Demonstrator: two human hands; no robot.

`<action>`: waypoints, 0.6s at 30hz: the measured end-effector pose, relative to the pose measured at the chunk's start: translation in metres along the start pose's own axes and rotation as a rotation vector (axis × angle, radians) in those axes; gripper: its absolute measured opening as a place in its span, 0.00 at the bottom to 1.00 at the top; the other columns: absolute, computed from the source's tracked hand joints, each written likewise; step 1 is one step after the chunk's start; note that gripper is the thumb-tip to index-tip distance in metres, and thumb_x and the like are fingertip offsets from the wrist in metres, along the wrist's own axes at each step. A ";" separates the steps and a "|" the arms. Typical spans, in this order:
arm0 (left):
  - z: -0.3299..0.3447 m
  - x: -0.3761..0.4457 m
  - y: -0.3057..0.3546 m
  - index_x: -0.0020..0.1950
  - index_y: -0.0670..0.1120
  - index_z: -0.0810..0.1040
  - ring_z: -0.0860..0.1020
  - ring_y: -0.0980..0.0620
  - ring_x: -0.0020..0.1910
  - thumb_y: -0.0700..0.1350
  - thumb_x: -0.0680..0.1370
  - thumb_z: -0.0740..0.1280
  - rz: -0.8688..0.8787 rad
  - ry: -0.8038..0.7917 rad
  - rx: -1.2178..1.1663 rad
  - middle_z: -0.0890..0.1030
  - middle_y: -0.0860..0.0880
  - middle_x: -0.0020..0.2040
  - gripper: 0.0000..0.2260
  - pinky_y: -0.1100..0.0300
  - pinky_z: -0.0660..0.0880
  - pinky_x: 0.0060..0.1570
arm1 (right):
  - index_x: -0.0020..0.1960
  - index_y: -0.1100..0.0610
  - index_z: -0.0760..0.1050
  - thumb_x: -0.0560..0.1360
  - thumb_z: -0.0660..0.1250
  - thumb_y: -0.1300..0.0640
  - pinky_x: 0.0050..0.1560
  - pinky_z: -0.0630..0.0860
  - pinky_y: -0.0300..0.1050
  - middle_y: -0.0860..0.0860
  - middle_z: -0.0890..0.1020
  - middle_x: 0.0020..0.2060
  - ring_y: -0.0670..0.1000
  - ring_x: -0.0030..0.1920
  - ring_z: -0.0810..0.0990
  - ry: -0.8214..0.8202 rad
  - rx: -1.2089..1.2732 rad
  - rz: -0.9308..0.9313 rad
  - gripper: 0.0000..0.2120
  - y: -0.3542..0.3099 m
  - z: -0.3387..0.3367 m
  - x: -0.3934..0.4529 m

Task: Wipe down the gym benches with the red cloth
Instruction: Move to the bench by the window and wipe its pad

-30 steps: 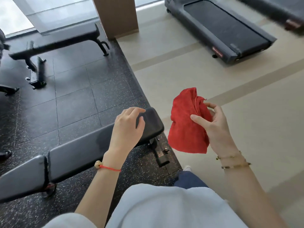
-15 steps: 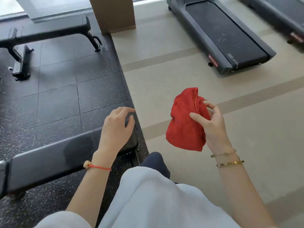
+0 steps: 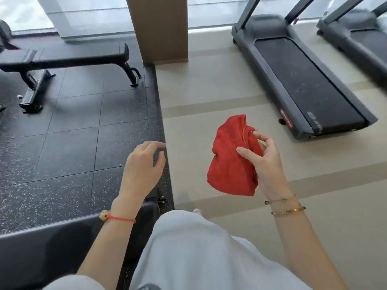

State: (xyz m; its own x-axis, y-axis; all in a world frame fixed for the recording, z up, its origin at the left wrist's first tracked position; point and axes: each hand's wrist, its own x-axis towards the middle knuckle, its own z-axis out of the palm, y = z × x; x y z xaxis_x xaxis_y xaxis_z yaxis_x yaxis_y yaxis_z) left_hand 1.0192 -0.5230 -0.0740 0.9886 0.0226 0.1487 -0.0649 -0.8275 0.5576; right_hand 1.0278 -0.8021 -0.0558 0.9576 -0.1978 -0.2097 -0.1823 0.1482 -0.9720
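Note:
My right hand [image 3: 266, 164] holds the bunched red cloth [image 3: 230, 162] in the air over the beige floor, thumb and fingers pinching it. My left hand [image 3: 142, 166] hovers with fingers apart and curled, holding nothing, just above the end of the near black bench [image 3: 52, 245]. That bench runs along the lower left and my arm and pale trousers hide part of it. A second black flat bench [image 3: 69, 54] stands at the back left on the dark rubber tiles.
A brown pillar [image 3: 159, 28] rises at the top centre beside the far bench's foot. Two treadmills [image 3: 299, 80] stand on the beige floor at the right. Windows line the back wall. The dark speckled rubber mat [image 3: 73, 147] lies between the benches.
My left hand has lifted off the near bench's end and now hovers free. The view has swung up and forward, so the near bench sits lower and the far bench closer.

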 end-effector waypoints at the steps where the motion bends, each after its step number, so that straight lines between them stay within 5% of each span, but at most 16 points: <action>1: 0.001 0.019 -0.001 0.61 0.47 0.78 0.76 0.50 0.59 0.43 0.80 0.63 -0.008 0.017 0.008 0.80 0.51 0.60 0.10 0.52 0.72 0.61 | 0.60 0.52 0.71 0.69 0.75 0.62 0.45 0.81 0.42 0.54 0.81 0.54 0.48 0.49 0.84 -0.016 0.001 -0.001 0.24 -0.004 0.006 0.021; 18: 0.014 0.289 -0.049 0.59 0.46 0.79 0.77 0.49 0.58 0.43 0.80 0.64 -0.213 0.166 0.048 0.81 0.50 0.58 0.10 0.49 0.75 0.59 | 0.60 0.53 0.71 0.70 0.75 0.63 0.49 0.80 0.50 0.56 0.81 0.56 0.54 0.52 0.83 -0.272 -0.018 0.095 0.23 -0.040 0.136 0.334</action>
State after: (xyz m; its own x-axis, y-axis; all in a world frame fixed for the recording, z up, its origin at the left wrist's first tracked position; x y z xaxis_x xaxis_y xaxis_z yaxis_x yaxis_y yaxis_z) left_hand 1.3096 -0.4840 -0.0702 0.9431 0.2878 0.1663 0.1527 -0.8195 0.5523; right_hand 1.3857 -0.7427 -0.0723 0.9604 0.0834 -0.2658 -0.2752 0.1358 -0.9517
